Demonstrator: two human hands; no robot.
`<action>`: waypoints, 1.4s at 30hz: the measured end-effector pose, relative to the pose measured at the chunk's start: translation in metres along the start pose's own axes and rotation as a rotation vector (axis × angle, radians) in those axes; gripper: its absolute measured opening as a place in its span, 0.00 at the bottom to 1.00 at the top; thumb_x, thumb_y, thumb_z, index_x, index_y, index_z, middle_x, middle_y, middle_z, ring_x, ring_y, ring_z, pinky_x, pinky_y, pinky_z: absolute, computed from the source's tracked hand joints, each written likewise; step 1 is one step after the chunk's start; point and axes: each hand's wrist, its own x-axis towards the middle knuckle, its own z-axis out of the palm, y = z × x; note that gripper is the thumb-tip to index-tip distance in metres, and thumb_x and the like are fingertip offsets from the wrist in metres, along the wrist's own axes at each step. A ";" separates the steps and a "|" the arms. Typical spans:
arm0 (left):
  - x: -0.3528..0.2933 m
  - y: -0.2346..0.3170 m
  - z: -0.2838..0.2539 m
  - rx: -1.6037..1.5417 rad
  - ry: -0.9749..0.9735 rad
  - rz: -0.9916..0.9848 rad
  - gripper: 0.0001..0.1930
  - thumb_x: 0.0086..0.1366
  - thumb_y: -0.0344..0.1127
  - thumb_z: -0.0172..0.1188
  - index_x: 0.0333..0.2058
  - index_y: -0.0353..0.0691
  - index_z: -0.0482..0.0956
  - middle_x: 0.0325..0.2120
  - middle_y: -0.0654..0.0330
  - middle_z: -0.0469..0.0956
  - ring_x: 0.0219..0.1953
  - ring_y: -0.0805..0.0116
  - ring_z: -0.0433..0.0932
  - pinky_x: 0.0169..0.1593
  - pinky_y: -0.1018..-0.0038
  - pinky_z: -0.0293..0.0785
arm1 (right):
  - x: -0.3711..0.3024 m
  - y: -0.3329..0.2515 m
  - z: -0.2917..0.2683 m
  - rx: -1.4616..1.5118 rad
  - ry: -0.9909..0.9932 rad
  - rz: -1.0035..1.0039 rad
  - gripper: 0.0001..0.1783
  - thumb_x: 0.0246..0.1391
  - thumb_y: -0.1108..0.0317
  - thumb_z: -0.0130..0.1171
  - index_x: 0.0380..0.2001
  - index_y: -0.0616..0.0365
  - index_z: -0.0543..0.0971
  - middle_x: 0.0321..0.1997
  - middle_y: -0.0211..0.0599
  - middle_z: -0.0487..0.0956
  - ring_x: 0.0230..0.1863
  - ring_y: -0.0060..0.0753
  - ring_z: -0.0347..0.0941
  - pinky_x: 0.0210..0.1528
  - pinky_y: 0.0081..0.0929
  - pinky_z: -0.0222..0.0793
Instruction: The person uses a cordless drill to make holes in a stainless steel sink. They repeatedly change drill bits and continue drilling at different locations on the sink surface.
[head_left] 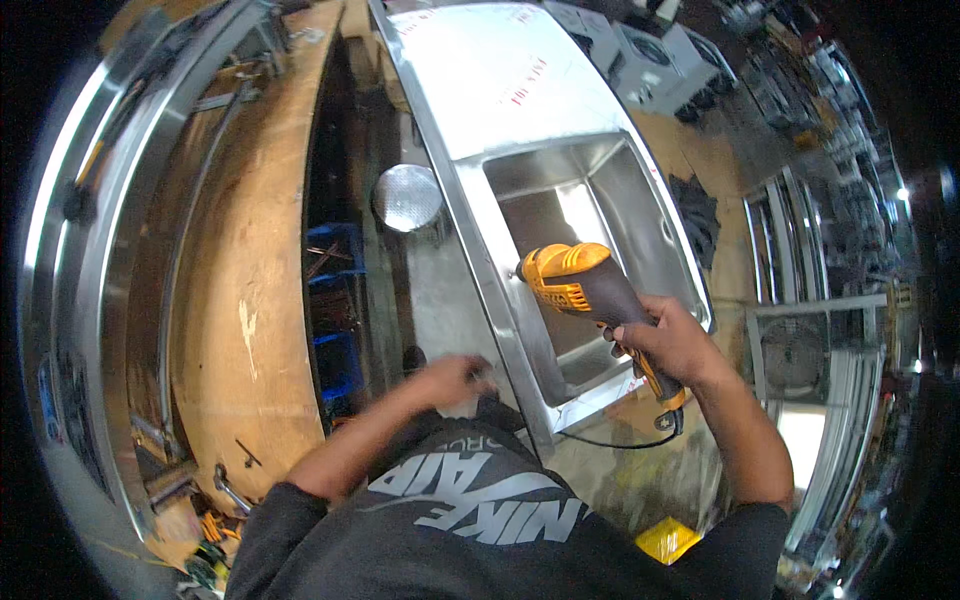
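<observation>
The steel sink unit (478,222) is the biggest thing in reach, stretching from near the person's body to the far edge of the view; its sheet metal looks stiff, probably awkward to shift alone, and best taken by the long folded edge at two spots well apart. The white printed film (465,105) on its flat top would likely slide under a palm, and the bare basin (640,215) looks slick too. Above that basin is the yellow-and-black power drill (582,277), its nose pointing left at the long edge — I cannot tell whether the tip touches metal. It should feel dense and front-heavy, hard-shelled, safest held by its handle. The right hand (668,342) is wrapped around that handle, supporting it alone. The left hand (450,381) is low beside the unit, fingers bent and blurred — whether they hold anything, I cannot tell. Thinnest of all, the black cord (620,445) leaves the handle's base, flexible and no place to pull.
</observation>
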 end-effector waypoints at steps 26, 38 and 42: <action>-0.061 -0.157 -0.123 0.545 1.161 -0.045 0.09 0.55 0.37 0.62 0.34 0.41 0.79 0.47 0.53 0.76 0.54 0.50 0.70 0.61 0.54 0.58 | 0.011 -0.053 -0.020 -0.524 0.052 0.078 0.34 0.39 0.74 0.58 0.55 0.65 0.69 0.41 0.46 0.78 0.41 0.37 0.75 0.47 0.30 0.69; -0.063 -0.186 -0.119 0.506 1.331 -0.080 0.09 0.54 0.34 0.63 0.34 0.40 0.79 0.47 0.53 0.78 0.52 0.50 0.73 0.57 0.58 0.65 | 0.020 -0.062 0.028 -0.562 -0.004 0.112 0.44 0.34 0.74 0.59 0.62 0.62 0.62 0.49 0.51 0.78 0.51 0.50 0.76 0.57 0.33 0.68; -0.042 -0.123 -0.138 -0.283 1.365 -0.200 0.12 0.56 0.31 0.63 0.39 0.36 0.78 0.37 0.54 0.79 0.42 0.61 0.78 0.49 0.67 0.72 | 0.028 -0.066 0.004 -0.598 -0.140 0.258 0.42 0.40 0.57 0.67 0.59 0.56 0.63 0.39 0.54 0.80 0.43 0.60 0.77 0.46 0.49 0.74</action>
